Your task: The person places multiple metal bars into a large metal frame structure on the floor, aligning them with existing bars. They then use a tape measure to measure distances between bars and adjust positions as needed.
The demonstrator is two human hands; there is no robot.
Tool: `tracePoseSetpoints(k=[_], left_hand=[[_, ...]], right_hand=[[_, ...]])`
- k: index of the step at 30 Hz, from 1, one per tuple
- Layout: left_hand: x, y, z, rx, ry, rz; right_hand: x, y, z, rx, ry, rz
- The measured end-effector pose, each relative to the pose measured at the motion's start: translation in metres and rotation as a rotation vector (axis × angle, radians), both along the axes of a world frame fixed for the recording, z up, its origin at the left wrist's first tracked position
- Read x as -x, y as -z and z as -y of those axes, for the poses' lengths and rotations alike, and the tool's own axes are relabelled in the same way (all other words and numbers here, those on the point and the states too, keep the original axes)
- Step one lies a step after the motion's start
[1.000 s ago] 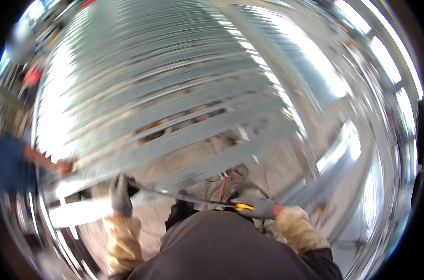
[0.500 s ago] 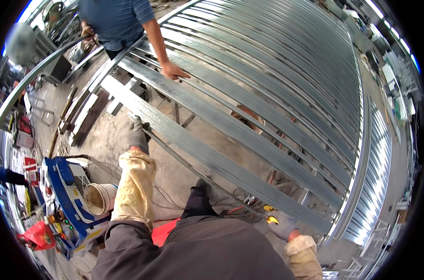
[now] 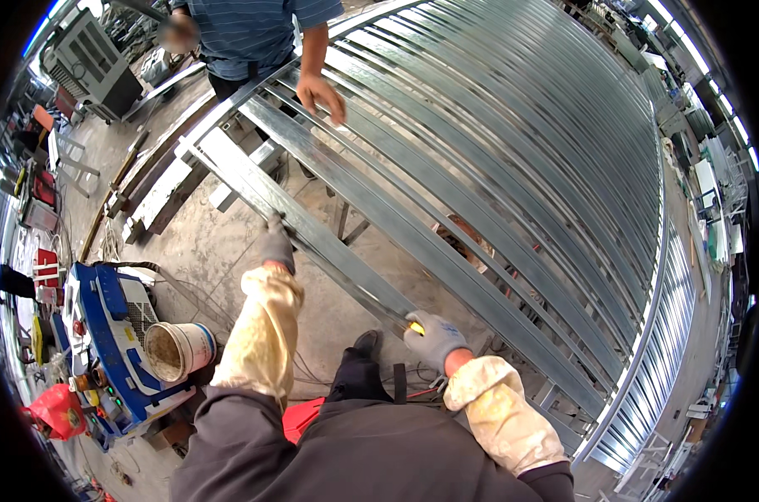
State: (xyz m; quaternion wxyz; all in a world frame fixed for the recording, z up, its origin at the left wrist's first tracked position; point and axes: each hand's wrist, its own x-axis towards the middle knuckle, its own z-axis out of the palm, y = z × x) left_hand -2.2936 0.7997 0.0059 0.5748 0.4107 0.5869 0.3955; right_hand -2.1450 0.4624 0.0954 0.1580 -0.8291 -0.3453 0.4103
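A big frame of galvanised steel bars [image 3: 521, 167] lies flat over a concrete floor. My left hand [image 3: 275, 243], in a grey glove, presses down on the nearest bar [image 3: 337, 251] and pins the end of a thin tape blade to it. The blade runs along the bar's edge to my right hand [image 3: 434, 339], gloved in light grey, which grips a yellow tape measure [image 3: 415, 326] against the same bar. Both my forearms wear cream sleeve covers. My dark shoe shows between the hands.
A co-worker in a striped blue shirt stands at the frame's far end with a hand [image 3: 321, 92] on a bar. At my left sit a blue machine [image 3: 103, 318], a white bucket [image 3: 174, 351], a red bag [image 3: 57, 410] and cables. A grey cabinet [image 3: 91, 63] stands far left.
My view has tipped from the frame down to the floor. My left hand has slid out along the near bar, and my right hand has come up onto it with the tape measure.
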Motion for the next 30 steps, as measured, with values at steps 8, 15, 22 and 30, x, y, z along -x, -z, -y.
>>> tracePoseSetpoints(k=[8, 15, 22, 30], left_hand=[[-0.001, 0.035, -0.115, -0.114, -0.101, -0.315], [-0.005, 0.064, -0.099, -0.080, -0.081, -0.120], [0.007, 0.075, -0.106, -0.048, -0.038, -0.188], [0.026, 0.106, -0.144, -0.155, 0.196, -0.164]], right_hand=[[-0.010, -0.016, 0.075, 0.027, 0.105, 0.057], [-0.013, -0.041, 0.088, 0.058, 0.143, 0.110], [-0.013, -0.052, 0.077, 0.125, 0.136, 0.098], [-0.004, -0.022, 0.142, 0.064, 0.258, 0.156]])
